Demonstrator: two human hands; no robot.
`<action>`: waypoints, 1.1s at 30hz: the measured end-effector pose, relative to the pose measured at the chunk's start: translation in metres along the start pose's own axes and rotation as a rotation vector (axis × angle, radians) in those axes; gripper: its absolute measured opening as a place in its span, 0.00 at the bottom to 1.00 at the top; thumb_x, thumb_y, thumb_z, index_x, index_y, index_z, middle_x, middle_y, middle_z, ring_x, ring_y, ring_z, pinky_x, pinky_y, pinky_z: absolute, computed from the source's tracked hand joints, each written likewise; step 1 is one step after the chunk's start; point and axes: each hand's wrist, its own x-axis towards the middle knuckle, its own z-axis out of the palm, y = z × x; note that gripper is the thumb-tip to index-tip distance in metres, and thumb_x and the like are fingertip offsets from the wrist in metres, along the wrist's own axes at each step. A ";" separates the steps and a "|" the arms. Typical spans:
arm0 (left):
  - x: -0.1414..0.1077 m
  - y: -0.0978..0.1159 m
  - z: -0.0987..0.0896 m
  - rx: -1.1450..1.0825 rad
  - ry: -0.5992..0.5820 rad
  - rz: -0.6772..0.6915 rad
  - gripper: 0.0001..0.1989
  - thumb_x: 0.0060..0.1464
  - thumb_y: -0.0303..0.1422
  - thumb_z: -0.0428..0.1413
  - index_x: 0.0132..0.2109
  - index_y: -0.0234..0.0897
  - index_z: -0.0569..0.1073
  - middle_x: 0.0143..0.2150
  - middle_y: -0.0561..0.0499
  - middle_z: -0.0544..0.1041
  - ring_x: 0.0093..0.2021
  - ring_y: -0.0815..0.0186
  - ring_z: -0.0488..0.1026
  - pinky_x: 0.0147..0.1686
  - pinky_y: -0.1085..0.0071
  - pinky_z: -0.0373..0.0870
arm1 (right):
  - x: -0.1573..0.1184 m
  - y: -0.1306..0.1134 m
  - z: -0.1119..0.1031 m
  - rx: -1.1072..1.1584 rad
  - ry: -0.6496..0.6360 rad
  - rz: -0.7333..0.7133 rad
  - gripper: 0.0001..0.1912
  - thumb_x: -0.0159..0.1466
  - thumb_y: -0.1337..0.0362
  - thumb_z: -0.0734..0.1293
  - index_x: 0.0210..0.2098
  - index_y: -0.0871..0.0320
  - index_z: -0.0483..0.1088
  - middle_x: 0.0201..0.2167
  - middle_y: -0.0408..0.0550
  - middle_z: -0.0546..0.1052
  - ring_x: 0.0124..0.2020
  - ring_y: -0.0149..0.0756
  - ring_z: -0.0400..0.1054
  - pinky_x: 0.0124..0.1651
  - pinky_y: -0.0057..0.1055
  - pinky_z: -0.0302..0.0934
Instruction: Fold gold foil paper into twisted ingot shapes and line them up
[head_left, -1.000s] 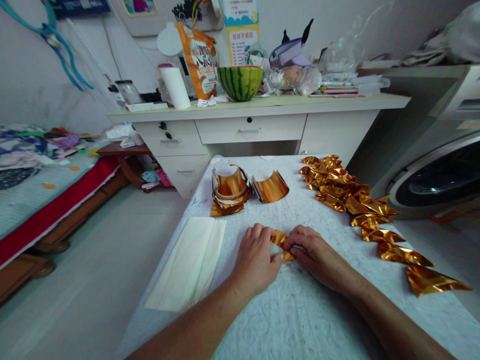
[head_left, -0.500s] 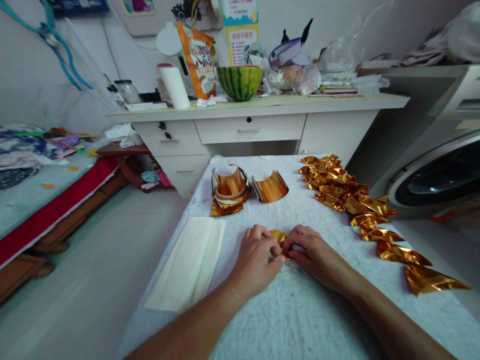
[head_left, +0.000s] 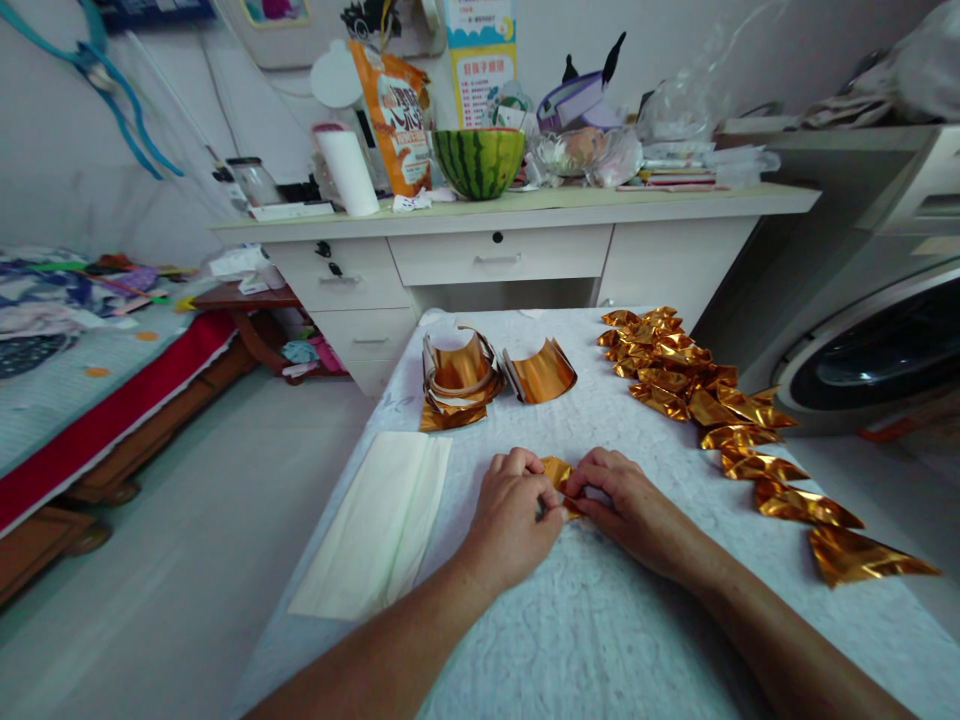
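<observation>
Both hands meet over a small piece of gold foil paper [head_left: 557,472] on the cloth-covered table. My left hand [head_left: 517,510] is closed on its left side, thumb and fingertips pinching the foil. From the right, my right hand [head_left: 619,500] pinches the other side. Most of the piece is hidden beneath the fingers. Beyond the hands lie a curled stack of gold foil sheets [head_left: 459,372] and a smaller curved stack [head_left: 541,374]. Folded gold foil pieces [head_left: 675,375] are heaped along the right side, trailing down to a single folded piece [head_left: 862,556].
Pale folded paper [head_left: 375,525] lies left of my hands on the white tablecloth [head_left: 510,650]. A white desk [head_left: 499,255] stands behind the table, bearing a halved watermelon [head_left: 480,163] and an orange pouch [head_left: 397,120]. At right is a washing machine [head_left: 862,290]; at left, a bed [head_left: 97,400].
Almost nothing differs; both hands stay on the foil piece with only a slight shift of the fingers.
</observation>
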 end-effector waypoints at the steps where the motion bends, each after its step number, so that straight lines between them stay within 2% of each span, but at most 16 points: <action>1: 0.000 0.000 0.000 0.013 0.000 0.006 0.05 0.47 0.24 0.59 0.27 0.38 0.72 0.40 0.51 0.68 0.46 0.61 0.64 0.49 0.63 0.63 | 0.000 0.000 0.000 -0.006 0.002 0.000 0.05 0.65 0.68 0.65 0.34 0.54 0.73 0.36 0.47 0.73 0.40 0.38 0.65 0.44 0.36 0.57; 7: 0.001 -0.001 0.000 0.057 0.000 0.032 0.07 0.46 0.22 0.57 0.32 0.39 0.71 0.41 0.51 0.67 0.46 0.61 0.64 0.48 0.63 0.63 | 0.000 0.002 0.002 -0.032 0.000 -0.005 0.06 0.64 0.71 0.64 0.35 0.55 0.73 0.36 0.47 0.73 0.40 0.38 0.65 0.44 0.35 0.56; 15: 0.001 0.000 -0.004 0.021 -0.056 0.027 0.11 0.48 0.23 0.58 0.36 0.44 0.77 0.43 0.51 0.67 0.48 0.61 0.63 0.51 0.62 0.61 | 0.001 -0.002 0.002 -0.035 -0.001 0.023 0.06 0.63 0.71 0.65 0.35 0.55 0.73 0.36 0.47 0.73 0.40 0.39 0.65 0.43 0.36 0.56; 23: 0.001 0.002 -0.007 0.020 -0.077 0.024 0.06 0.54 0.28 0.57 0.36 0.44 0.78 0.43 0.51 0.68 0.48 0.60 0.64 0.51 0.61 0.61 | 0.000 -0.003 0.003 -0.048 0.010 0.024 0.04 0.63 0.68 0.66 0.34 0.54 0.73 0.35 0.47 0.73 0.40 0.39 0.65 0.43 0.35 0.56; 33: 0.002 0.000 -0.007 0.029 -0.134 -0.010 0.08 0.49 0.26 0.59 0.37 0.44 0.75 0.46 0.51 0.67 0.50 0.59 0.63 0.52 0.59 0.61 | -0.001 -0.002 0.014 -0.148 0.024 0.054 0.02 0.62 0.67 0.65 0.34 0.55 0.69 0.35 0.48 0.70 0.38 0.39 0.62 0.42 0.37 0.55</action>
